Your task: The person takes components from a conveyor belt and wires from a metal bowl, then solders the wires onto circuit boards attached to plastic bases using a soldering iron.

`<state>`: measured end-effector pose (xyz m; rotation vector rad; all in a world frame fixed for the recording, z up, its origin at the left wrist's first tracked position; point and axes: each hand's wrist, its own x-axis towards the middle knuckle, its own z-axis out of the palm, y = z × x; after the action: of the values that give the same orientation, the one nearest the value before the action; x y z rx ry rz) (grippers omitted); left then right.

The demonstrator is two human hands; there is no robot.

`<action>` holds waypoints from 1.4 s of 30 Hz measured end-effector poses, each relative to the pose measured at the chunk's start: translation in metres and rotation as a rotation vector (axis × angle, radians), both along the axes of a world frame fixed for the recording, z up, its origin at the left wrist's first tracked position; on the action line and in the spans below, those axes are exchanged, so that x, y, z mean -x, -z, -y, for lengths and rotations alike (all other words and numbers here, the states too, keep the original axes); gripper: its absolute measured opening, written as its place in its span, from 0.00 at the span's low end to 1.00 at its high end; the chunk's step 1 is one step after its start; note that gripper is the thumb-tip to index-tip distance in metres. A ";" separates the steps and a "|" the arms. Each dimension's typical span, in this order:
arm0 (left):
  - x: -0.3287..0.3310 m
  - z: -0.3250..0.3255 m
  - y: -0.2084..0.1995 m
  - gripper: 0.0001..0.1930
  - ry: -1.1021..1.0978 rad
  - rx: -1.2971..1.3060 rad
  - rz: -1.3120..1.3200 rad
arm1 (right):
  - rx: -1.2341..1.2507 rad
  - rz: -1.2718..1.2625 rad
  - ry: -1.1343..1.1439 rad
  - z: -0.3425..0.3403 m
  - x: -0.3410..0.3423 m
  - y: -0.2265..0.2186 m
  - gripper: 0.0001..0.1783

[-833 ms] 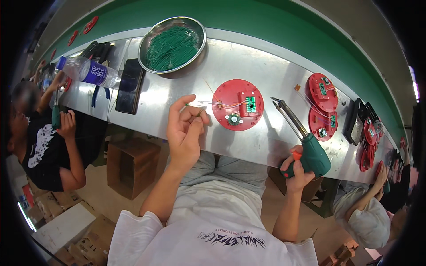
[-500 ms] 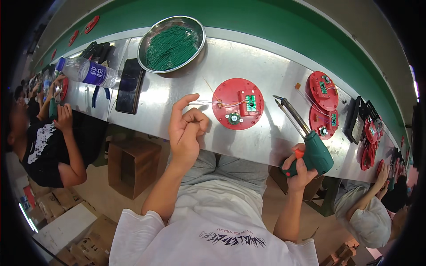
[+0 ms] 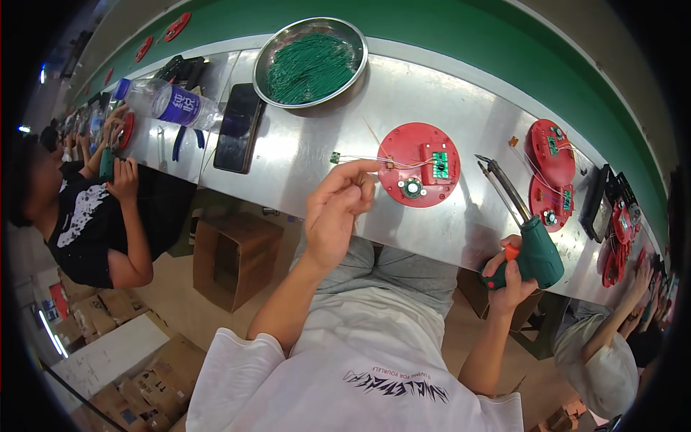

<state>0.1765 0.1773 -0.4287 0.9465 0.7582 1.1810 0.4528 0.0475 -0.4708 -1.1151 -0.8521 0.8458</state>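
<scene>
My right hand (image 3: 510, 281) is wrapped round the green grip of a soldering gun (image 3: 541, 252), its long metal tip slanting up and left over the bench. A round red plastic disc (image 3: 404, 189) lies in front of me, carrying a green circuit board (image 3: 440, 165), a small round part (image 3: 412, 189) and thin wires. At the disc's left edge rests the stretched index finger of my left hand (image 3: 337, 209); the other fingers are loosely curled, and I see nothing held in them. Thin wires run leftward past that fingertip to a tiny green board (image 3: 335, 157).
Green wire pieces fill a metal bowl (image 3: 362, 65) at the back. Left of it lie a phone (image 3: 239, 129), a plastic bottle (image 3: 173, 104) and blue-handled pliers (image 3: 179, 142). More red discs (image 3: 551, 155) lie to the right. Co-workers sit on both sides, one in black (image 3: 93, 230).
The whole view has shifted. My left index finger has moved right to the disc's edge, and the tiny board on the wires now shows. The soldering gun stays in my right hand.
</scene>
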 end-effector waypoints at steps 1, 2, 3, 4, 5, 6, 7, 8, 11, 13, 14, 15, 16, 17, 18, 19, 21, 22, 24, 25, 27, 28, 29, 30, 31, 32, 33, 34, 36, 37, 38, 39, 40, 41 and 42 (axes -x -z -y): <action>-0.001 0.000 -0.002 0.16 -0.008 0.012 -0.067 | 0.009 0.010 -0.003 0.002 0.000 0.000 0.25; -0.002 -0.001 -0.003 0.16 -0.002 0.013 -0.057 | 0.018 0.021 -0.006 0.003 0.003 0.001 0.25; -0.003 -0.003 -0.003 0.13 -0.032 -0.170 -0.292 | 0.024 0.030 -0.001 0.005 0.005 0.003 0.27; -0.005 -0.004 -0.004 0.11 -0.065 -0.353 -0.525 | 0.045 0.064 -0.002 0.007 0.007 0.003 0.27; -0.007 -0.005 -0.007 0.09 -0.045 -0.388 -0.579 | 0.067 0.098 -0.002 0.009 0.009 0.002 0.28; -0.011 -0.006 -0.007 0.09 -0.047 -0.382 -0.571 | 0.071 0.142 -0.015 0.007 0.013 -0.002 0.29; -0.016 -0.010 -0.005 0.10 -0.087 -0.530 -0.674 | 0.078 0.150 -0.018 0.008 0.012 -0.004 0.29; -0.021 -0.012 -0.003 0.11 -0.128 -0.678 -0.777 | 0.084 0.190 -0.070 0.011 0.009 -0.005 0.26; -0.036 -0.018 0.002 0.10 -0.185 -0.803 -0.873 | 0.124 0.232 -0.082 0.012 0.016 -0.010 0.24; -0.046 -0.023 0.013 0.10 -0.223 -0.845 -0.907 | 0.153 0.197 -0.057 0.012 0.017 -0.011 0.24; -0.048 -0.024 0.017 0.09 -0.263 -0.896 -0.944 | 0.162 0.200 -0.058 0.014 0.015 -0.011 0.24; -0.050 -0.026 0.020 0.09 -0.259 -0.890 -0.940 | 0.188 0.121 -0.091 0.016 0.013 -0.011 0.22; -0.052 -0.027 0.022 0.09 -0.254 -0.899 -0.962 | 0.214 0.042 -0.123 0.017 0.011 -0.012 0.21; -0.054 -0.028 0.025 0.09 -0.249 -0.909 -0.984 | 0.221 0.044 -0.122 0.017 0.011 -0.012 0.21; -0.055 -0.029 0.026 0.09 -0.246 -0.904 -0.982 | 0.238 0.193 -0.085 0.016 0.011 -0.012 0.19; -0.057 -0.030 0.027 0.09 -0.246 -0.919 -0.978 | 0.254 0.341 -0.049 0.015 0.012 -0.012 0.17; -0.058 -0.032 0.032 0.08 -0.245 -0.929 -0.973 | 0.262 0.324 -0.025 0.011 0.017 -0.014 0.16; -0.058 -0.034 0.036 0.09 -0.261 -0.961 -0.966 | 0.264 0.306 0.000 0.010 0.018 -0.016 0.14; -0.058 -0.035 0.039 0.09 -0.273 -0.988 -0.959 | 0.266 0.313 -0.017 0.009 0.017 -0.017 0.15; -0.058 -0.035 0.040 0.10 -0.262 -0.985 -0.967 | 0.263 0.319 -0.033 0.009 0.016 -0.017 0.15; -0.058 -0.035 0.041 0.10 -0.249 -0.979 -0.976 | 0.253 0.321 -0.033 0.007 0.017 -0.017 0.14; -0.058 -0.035 0.041 0.10 -0.252 -0.983 -0.981 | 0.238 0.324 -0.033 0.006 0.017 -0.017 0.14; -0.058 -0.035 0.041 0.11 -0.255 -0.986 -0.985 | 0.241 0.323 -0.033 0.006 0.016 -0.016 0.14; -0.058 -0.035 0.041 0.11 -0.254 -0.984 -0.987 | 0.239 0.331 -0.058 0.007 0.014 -0.016 0.13; -0.058 -0.036 0.041 0.11 -0.256 -0.989 -0.980 | 0.237 0.338 -0.082 0.008 0.013 -0.016 0.13; -0.058 -0.036 0.041 0.11 -0.259 -0.996 -0.973 | 0.239 0.337 -0.083 0.008 0.012 -0.015 0.13; -0.058 -0.036 0.041 0.11 -0.257 -0.994 -0.973 | 0.237 0.361 -0.075 0.009 0.012 -0.014 0.12; -0.058 -0.035 0.040 0.11 -0.253 -0.989 -0.975 | 0.234 0.385 -0.066 0.009 0.011 -0.014 0.12; -0.058 -0.035 0.040 0.11 -0.248 -0.983 -0.976 | 0.246 0.343 -0.064 0.009 0.013 -0.016 0.12; -0.057 -0.035 0.040 0.11 -0.249 -0.980 -0.971 | 0.256 0.301 -0.062 0.009 0.013 -0.017 0.13; -0.057 -0.035 0.040 0.11 -0.251 -0.978 -0.966 | 0.258 0.302 -0.062 0.010 0.013 -0.017 0.13; -0.057 -0.035 0.040 0.11 -0.251 -0.977 -0.965 | 0.257 0.309 -0.072 0.010 0.012 -0.016 0.14; -0.057 -0.035 0.041 0.12 -0.256 -0.983 -0.966 | 0.257 0.316 -0.082 0.010 0.011 -0.015 0.14; -0.057 -0.035 0.041 0.12 -0.262 -0.988 -0.966 | 0.257 0.317 -0.082 0.010 0.011 -0.014 0.14; -0.057 -0.036 0.041 0.12 -0.262 -0.987 -0.965 | 0.237 0.366 -0.083 0.010 0.010 -0.013 0.15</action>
<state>0.2331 0.2129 -0.4701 2.3951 1.0720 1.3126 0.4427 0.0375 -0.4579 -1.4804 -1.1272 0.8393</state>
